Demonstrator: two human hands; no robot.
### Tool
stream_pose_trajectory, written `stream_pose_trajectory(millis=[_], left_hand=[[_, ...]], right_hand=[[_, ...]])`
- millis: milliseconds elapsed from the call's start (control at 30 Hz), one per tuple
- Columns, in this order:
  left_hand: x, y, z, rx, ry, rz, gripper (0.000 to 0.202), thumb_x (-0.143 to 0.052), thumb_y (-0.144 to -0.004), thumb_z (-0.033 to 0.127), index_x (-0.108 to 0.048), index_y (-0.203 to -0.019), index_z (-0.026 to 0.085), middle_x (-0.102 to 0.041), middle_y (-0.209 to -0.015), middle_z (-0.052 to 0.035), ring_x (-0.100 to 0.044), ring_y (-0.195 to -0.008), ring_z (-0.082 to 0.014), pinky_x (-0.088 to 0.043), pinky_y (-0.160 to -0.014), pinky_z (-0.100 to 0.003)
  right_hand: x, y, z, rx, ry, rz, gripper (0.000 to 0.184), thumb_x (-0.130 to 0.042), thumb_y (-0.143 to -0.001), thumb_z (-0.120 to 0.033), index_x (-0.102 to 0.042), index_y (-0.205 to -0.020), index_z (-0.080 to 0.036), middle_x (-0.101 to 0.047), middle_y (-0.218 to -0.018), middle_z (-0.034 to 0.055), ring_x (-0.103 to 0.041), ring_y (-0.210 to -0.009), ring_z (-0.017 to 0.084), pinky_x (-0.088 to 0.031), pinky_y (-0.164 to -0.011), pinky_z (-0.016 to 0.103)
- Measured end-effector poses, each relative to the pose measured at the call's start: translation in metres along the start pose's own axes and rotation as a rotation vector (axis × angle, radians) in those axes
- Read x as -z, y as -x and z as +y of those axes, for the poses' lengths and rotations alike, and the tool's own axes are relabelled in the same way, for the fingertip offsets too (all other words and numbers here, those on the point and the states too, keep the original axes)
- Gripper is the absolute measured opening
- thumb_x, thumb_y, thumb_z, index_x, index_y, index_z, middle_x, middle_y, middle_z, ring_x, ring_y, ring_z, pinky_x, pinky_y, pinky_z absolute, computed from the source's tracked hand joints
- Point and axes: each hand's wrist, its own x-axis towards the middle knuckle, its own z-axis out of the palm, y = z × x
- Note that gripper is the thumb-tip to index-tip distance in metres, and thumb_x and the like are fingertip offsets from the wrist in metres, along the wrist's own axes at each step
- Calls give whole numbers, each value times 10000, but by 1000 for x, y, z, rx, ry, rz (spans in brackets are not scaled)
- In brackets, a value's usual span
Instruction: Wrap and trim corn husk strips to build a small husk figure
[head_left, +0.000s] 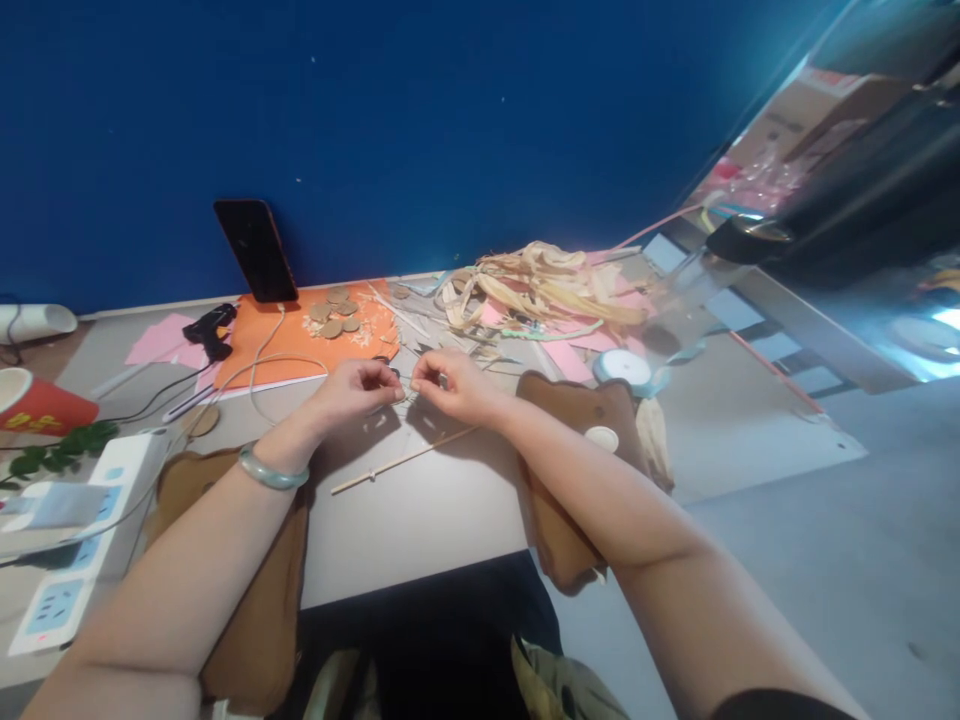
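My left hand [361,388], with a jade-coloured bangle [273,470] at the wrist, is pinched closed over the middle of the table. Just beside it my right hand [456,386] pinches too, its fingertips almost meeting the left ones. Something small and pale, perhaps a thin strand, shows between them, too fine to name. Below the hands a thin wooden stick [405,462] lies slantwise on the table. Brown padded armrest cushions lie under my forearms, the left cushion [255,590] and the right cushion [551,500].
Dried husk strips [551,285] are heaped at the back. Small wooden discs [341,312] lie on orange paper [300,362], near a propped phone [256,250] and a black glue gun [212,330]. A power strip [86,545] and red cup [46,405] stand left; a ribbon spool [628,370] right.
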Motion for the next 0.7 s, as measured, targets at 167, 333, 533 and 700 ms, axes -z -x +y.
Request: stream_pose_trajectory(millis=[167, 333, 533, 700], left_hand=[[3, 1, 0, -20, -64, -24, 245, -719, -675, 357, -631, -711, 131, -527, -505, 32, -442, -450, -74, -321, -438, -193], [6, -4, -11, -166, -321, 85, 248, -615, -764, 367, -685, -805, 133, -608, -679, -22, -506, -556, -112, -400, -539, -241], [0, -11, -31, -403, -824, 94, 183, -563, -802, 240, -722, -865, 174, -604, -929, -84, -556, -923, -221, -436, -853, -364], [-9, -12, -35, -381, -1055, 91, 197, -520, -822, 215, -712, -840, 177, -571, -968, -108, -514, -917, -247, -421, -822, -389]], right_hand=[[1, 0, 3, 31, 17, -24, 129, -570, -832, -227, -595, -725, -160, -625, -670, 20, -526, -649, 131, -396, -647, 247], [-2, -2, 15, 1, 24, -117, 122, -576, -814, -194, -653, -738, -136, -645, -654, 20, -528, -596, 112, -383, -624, 234], [-6, -2, 15, -48, 258, -232, 127, -593, -790, -147, -711, -741, -147, -691, -677, 31, -582, -641, 128, -385, -735, 264], [-4, -2, 13, -120, 349, -300, 88, -636, -749, -169, -716, -786, -166, -711, -741, 35, -606, -695, 153, -380, -737, 274]])
